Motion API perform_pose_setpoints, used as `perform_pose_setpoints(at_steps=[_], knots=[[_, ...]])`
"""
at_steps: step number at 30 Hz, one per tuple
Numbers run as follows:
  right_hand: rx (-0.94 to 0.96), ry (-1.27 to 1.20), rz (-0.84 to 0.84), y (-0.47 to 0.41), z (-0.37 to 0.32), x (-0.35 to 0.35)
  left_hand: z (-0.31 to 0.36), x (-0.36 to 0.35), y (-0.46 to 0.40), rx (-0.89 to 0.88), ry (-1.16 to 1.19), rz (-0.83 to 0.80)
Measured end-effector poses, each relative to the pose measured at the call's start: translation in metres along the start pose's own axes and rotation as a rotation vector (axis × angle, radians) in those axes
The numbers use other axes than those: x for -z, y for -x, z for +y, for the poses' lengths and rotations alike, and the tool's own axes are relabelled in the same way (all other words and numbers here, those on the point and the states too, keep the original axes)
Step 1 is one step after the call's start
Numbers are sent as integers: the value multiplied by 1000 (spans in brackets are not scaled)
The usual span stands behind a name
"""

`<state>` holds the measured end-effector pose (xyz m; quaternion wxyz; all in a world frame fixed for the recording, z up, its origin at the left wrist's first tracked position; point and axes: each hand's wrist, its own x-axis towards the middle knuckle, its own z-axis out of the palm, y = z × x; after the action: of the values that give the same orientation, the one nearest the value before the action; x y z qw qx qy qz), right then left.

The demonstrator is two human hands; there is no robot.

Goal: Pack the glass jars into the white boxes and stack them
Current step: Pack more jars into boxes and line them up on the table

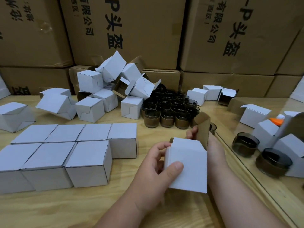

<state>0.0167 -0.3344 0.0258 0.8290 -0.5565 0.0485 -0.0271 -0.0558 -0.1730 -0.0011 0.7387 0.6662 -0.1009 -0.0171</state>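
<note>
A small white box (190,165) is held above the wooden table (79,209) in front of me, its brown lid flap standing up. My left hand (158,167) grips its left side, thumb across the front face. My right hand (194,133) is mostly hidden behind the box, and its fingers pinch the raised flap. A cluster of several dark glass jars (169,111) stands further back. Several closed white boxes (88,160) sit in neat rows at the left. Whether a jar is inside the held box is hidden.
A loose heap of empty white boxes (111,83) lies at the back. Large brown cartons (125,30) wall off the far side. A mirror (263,137) at the right edge reflects jars and boxes.
</note>
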Motion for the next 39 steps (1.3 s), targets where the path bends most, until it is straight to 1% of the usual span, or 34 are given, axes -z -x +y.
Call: perform_pose_setpoints(at_steps=[2,4,5,6,8,10,13,16,19,21,26,28,32,36,39], knots=[[197,210,218,-6,-2,8,-3,-1,2,-31,-70,47],[433,327,461,-12,-6,22,-5,-2,2,-66,-149,112],[518,405,545,-15,-7,30,-5,-2,2,-81,-203,142],[562,497,594,-20,-7,37,-5,-2,2,-98,-273,170],[532,648,607,-32,-4,48,-7,-3,-1,-152,-414,203],[411,771,537,-41,3,52,-9,-3,-3,-197,-497,213],[249,1019,410,-44,10,49,-13,-5,-5,-167,-592,223],[223,1087,377,-45,13,50,-12,-4,-3,-182,-645,225],[207,1091,407,-45,13,49,-11,-4,0,-214,-657,229],[232,1045,452,-43,12,48,-12,-3,1,-218,-655,246],[416,718,533,-25,8,39,-13,-2,-1,-247,-641,333],[475,630,501,-14,6,34,-11,-1,-2,-268,-630,375],[563,467,366,5,2,19,-7,-3,-1,-247,-606,425],[597,365,275,17,4,8,-3,-6,3,-220,-601,420],[624,308,269,23,3,4,-3,-9,4,-212,-645,389]])
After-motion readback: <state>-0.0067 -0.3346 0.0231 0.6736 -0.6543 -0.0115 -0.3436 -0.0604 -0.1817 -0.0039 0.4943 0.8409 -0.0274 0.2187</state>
